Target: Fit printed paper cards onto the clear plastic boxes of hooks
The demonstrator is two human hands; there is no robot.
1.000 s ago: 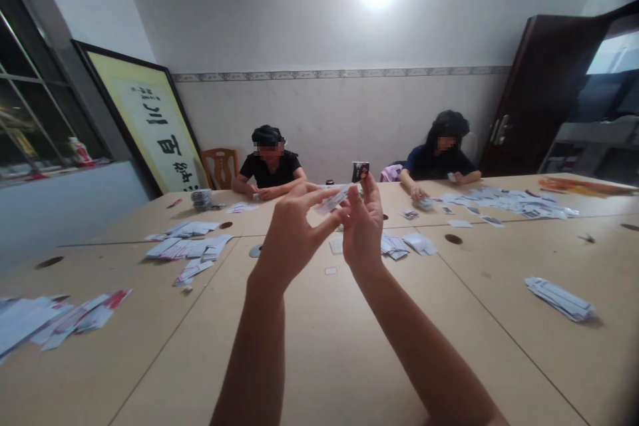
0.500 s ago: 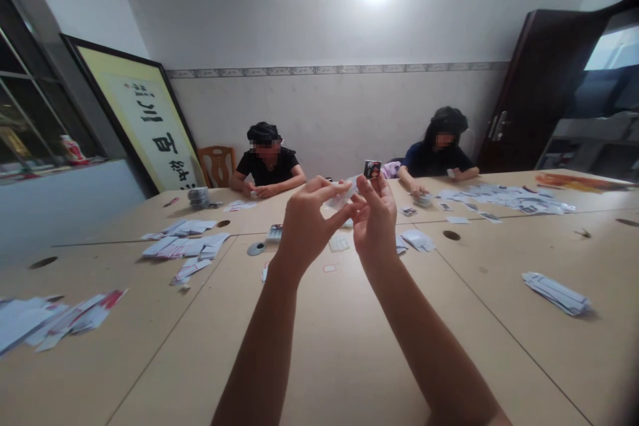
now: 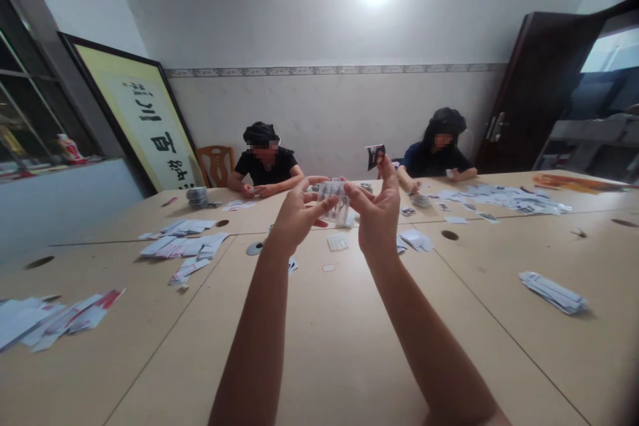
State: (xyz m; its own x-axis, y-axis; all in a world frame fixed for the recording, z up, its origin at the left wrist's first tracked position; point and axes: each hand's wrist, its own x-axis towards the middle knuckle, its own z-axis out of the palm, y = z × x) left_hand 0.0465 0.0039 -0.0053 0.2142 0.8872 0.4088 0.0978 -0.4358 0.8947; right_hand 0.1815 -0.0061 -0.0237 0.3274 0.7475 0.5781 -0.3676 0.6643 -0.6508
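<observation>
My left hand (image 3: 293, 218) pinches a small clear plastic piece with ridges or compartments (image 3: 335, 198), thumb in front and fingers behind. My right hand (image 3: 378, 216) touches the right edge of that piece with thumb and a finger. Between raised fingers, the same hand also grips a small dark printed card or packet (image 3: 375, 156) that stands above it. Both hands are held up over the table. On the tabletop below them lie a pale flat square (image 3: 338, 242) and a small red-edged label (image 3: 328, 268).
White paper slips (image 3: 182, 245) lie in piles at left, with more slips (image 3: 60, 323) nearer. A paper bundle (image 3: 553, 293) rests at right. Across the table (image 3: 319, 359) sit two people (image 3: 267, 160), the other one (image 3: 439, 146) beside spread papers (image 3: 504, 200). A grey disc (image 3: 254, 249) lies left of centre.
The clear plastic piece has turned to face me and both hands now meet at it. The dark card has tilted and risen slightly in my right fingers. My left hand moved slightly lower.
</observation>
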